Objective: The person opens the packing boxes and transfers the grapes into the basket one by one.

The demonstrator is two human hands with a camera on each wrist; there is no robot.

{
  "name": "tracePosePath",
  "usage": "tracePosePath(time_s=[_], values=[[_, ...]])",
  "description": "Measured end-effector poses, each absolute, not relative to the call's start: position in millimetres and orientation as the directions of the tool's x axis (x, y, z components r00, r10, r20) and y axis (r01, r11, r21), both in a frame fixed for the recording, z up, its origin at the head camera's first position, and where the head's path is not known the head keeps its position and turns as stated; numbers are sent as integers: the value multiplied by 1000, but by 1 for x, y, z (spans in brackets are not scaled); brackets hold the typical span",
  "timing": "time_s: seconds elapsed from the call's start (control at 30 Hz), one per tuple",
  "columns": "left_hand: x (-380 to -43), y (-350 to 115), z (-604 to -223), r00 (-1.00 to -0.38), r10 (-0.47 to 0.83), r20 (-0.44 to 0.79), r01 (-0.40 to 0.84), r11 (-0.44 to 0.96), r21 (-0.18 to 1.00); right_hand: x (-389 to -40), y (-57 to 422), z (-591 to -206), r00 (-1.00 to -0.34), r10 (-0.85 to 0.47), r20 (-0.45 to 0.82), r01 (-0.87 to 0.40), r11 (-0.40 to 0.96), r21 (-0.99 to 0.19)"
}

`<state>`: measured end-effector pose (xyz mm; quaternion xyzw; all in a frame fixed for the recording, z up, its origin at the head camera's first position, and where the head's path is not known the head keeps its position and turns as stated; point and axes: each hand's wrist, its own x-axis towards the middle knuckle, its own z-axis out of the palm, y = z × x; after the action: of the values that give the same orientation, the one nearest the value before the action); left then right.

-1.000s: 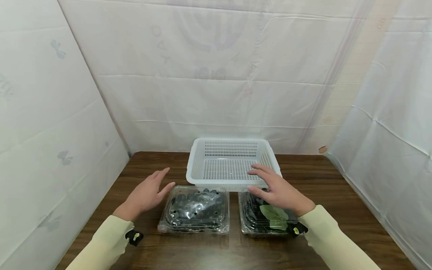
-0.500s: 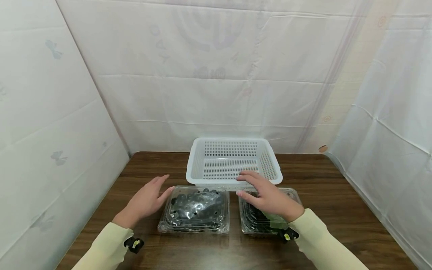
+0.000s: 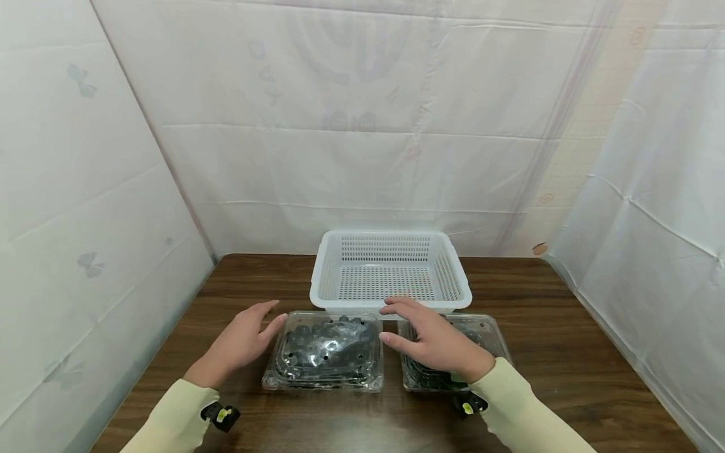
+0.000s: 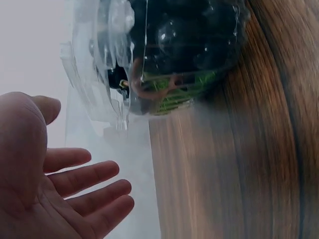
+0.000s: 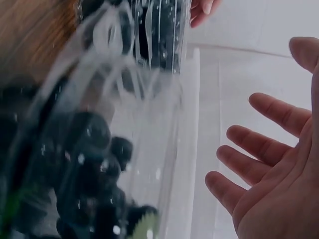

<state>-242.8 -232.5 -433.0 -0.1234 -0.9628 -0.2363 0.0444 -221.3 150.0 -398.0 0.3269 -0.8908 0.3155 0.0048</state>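
Two clear plastic clamshell boxes of dark round grapes stand side by side. My left hand [image 3: 240, 340] is at the left edge of the left box [image 3: 331, 355], fingers loosely spread, holding nothing. In the left wrist view the hand [image 4: 75, 189] is apart from that box [image 4: 169, 40], where a brown stem and some green show through. My right hand [image 3: 433, 343] hovers over the left part of the right box [image 3: 487, 330], its fingertips reaching to the left box's right edge. In the right wrist view its fingers [image 5: 259, 144] are spread, with grapes [image 5: 89, 169] below the clear lid.
Behind the boxes stands a white perforated plastic basket [image 3: 385, 248], nothing visible in it. The brown wooden table [image 3: 555, 352] ends at white sheeting [image 3: 362, 157] at the back and sides.
My right hand has moved left across the right box toward the left box. The left hand has shifted slightly down and left. Both boxes and the basket stay put.
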Motion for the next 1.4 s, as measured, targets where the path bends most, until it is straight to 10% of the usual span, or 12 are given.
tracePosePath(time_s=[1.4], values=[[-237, -249, -455, -940, 230, -250, -136, 419, 898, -201, 104, -427, -633, -739, 231, -762, 543, -352]])
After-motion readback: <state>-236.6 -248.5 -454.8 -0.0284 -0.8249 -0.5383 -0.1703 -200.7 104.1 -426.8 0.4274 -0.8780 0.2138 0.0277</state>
